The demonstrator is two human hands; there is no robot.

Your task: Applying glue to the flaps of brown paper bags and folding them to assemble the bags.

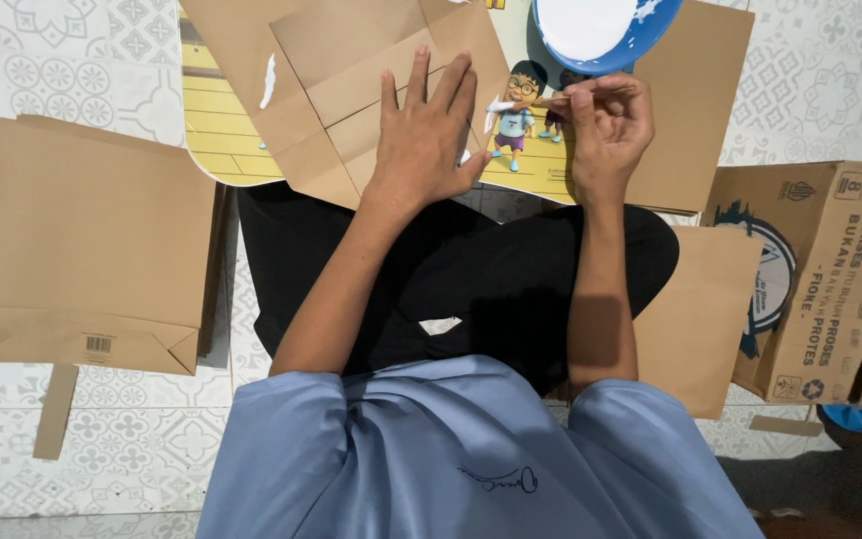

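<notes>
Head view: left hand (421, 135) spreads flat, pinning the folded brown paper bag (351, 80) steady, while right hand (606, 125) pinches a thin glue-tipped stick (526, 103).

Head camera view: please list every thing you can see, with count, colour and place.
Folded paper bag: one, brown, on the board, under the left hand.
Board: one, yellow with cartoon figures, on the lap.
Glue dish: one, blue with white glue, top edge.
Glue stick: one, thin, white-tipped, in the right hand.
Bag stack: one, brown, floor at left.
Paper sheets: several, brown, at right.
Carton: one, brown, far right.
Paper strip: one, brown, floor lower left.
Left hand: flat on the bag.
Right hand: pinching the stick.
</notes>
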